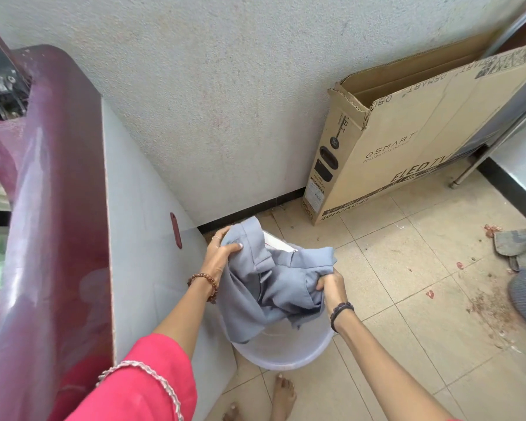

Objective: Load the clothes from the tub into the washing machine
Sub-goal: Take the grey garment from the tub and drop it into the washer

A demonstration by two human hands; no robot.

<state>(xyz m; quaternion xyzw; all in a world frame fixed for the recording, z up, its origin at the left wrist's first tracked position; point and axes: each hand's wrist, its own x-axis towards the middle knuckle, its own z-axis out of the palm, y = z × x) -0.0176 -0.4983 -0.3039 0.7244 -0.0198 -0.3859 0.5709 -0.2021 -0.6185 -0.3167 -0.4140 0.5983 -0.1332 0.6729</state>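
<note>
Hands, left hand and right hand, grip crumpled grey-blue cloth garment over translucent white plastic tub at lower centre; loading into maroon-topped washing machine remains.

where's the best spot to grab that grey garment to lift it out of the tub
Probably at the bunched upper folds, from above, one hand at each end. The grey garment hangs crumpled over the white tub, so thick gathered fabric gives a firm grip. The left hand and right hand already hold it that way.

head cam | looks steeply down, forward | close over tub | floor, wall beyond
</note>
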